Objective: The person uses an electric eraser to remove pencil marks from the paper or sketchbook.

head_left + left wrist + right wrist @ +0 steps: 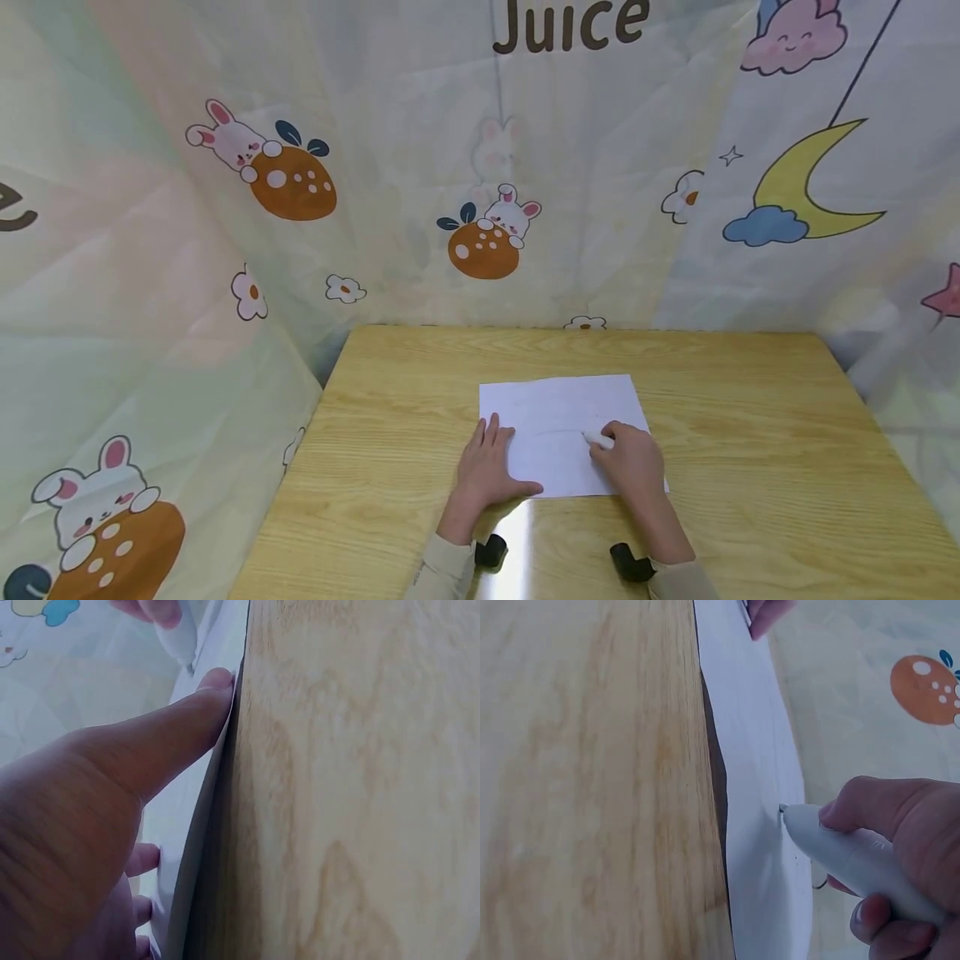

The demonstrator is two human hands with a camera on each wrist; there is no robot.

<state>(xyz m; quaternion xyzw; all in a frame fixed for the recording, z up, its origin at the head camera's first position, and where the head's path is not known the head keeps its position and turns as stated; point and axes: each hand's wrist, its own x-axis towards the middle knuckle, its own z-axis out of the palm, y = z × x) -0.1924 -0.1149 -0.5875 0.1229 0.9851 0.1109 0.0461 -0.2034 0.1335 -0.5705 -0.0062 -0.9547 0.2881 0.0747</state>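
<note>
**Pen tip on paper, other hand pinning the sheet**

Right hand [633, 462] curled around a white pen [855, 859], thumb on top of the barrel and fingers tucked beneath, clearly gripping it. Pen tip down on the white sheet of paper [562, 425], touching it toward the right-hand part of the page. From the right wrist view, barrel slanted, tip meeting the paper surface, a faint dark mark just beside the tip.

Left hand [491, 471] flat and relaxed, fingers straight, holding nothing, pressed down on the left edge of the sheet. From the left wrist view, thumb stretched out along the paper's near edge, thumb tip resting right on that edge, remaining fingers lying on the page beyond.

Sheet lying flat near the middle of a light wooden table [750, 467], slightly toward the near side, both hands on its near half. A glossy reflection on the tabletop between the two wrists. Beige sleeves at both wrists, each with a dark strap.

Behind and around the table, a pale printed cloth backdrop [375, 167] with rabbits, oranges, flowers, a crescent moon, clouds and the word "Juice".
</note>
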